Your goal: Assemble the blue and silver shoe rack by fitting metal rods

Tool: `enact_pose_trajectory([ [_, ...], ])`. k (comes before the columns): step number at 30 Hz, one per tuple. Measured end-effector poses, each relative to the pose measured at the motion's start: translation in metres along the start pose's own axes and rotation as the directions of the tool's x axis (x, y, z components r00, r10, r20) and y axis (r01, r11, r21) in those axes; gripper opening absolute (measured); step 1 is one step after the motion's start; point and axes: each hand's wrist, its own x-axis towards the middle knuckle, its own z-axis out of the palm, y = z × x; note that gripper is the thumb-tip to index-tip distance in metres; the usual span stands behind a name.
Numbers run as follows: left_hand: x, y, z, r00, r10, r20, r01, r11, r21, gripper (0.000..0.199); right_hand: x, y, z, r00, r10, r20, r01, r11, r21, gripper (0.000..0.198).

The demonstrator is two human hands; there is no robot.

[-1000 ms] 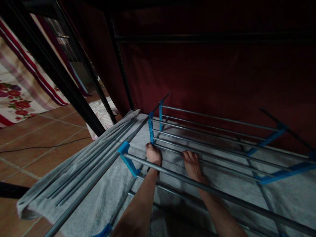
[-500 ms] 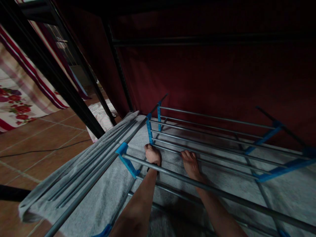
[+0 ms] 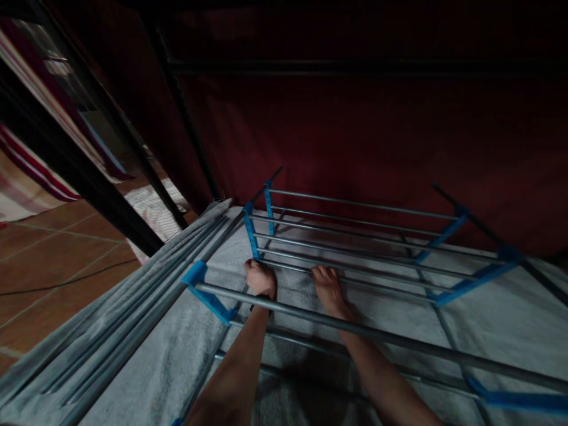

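Observation:
A rack of grey metal tubes with blue plastic brackets lies on a grey towel-like cloth (image 3: pixel 168 355). My left hand (image 3: pixel 261 279) is closed at the lower end of a blue bracket (image 3: pixel 251 236), where the lowest rod meets it; its fingertips are partly hidden. To its right, my right hand (image 3: pixel 327 289) has its fingers curled over that metal rod (image 3: pixel 290 266). Both forearms pass beneath a thicker front tube (image 3: pixel 381 328), which joins another blue bracket (image 3: pixel 208 293) on the left. A dark band circles my left wrist.
Several loose metal tubes (image 3: pixel 133 319) lie along the cloth's left side. Black frame posts (image 3: pixel 84 160) rise at the left, and a dark red panel (image 3: pixel 355 136) closes off the back. A thin cable (image 3: pixel 75 281) crosses the tiled floor (image 3: pixel 48 248).
The view has shifted a little, so the rack and both hands appear farther left. My hands keep their places on the rack.

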Motion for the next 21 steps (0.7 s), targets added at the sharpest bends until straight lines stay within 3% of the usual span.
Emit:
enact_pose_trajectory([
  [11,0.0058,0.0025,0.0002,0.999,-0.014,0.038,0.012,0.999,0.051,0.024,0.0076,-0.0010,-0.0001,0.998,0.067,0.010,-0.067,0.997,0.033,0.013],
  [21,0.0046,-0.0003,0.0048,1.000,0.015,0.023,-0.017,0.996,0.091,0.028,0.0078,0.0003,-0.0027,0.998,0.051,0.046,-0.052,0.998,0.026,0.011],
])
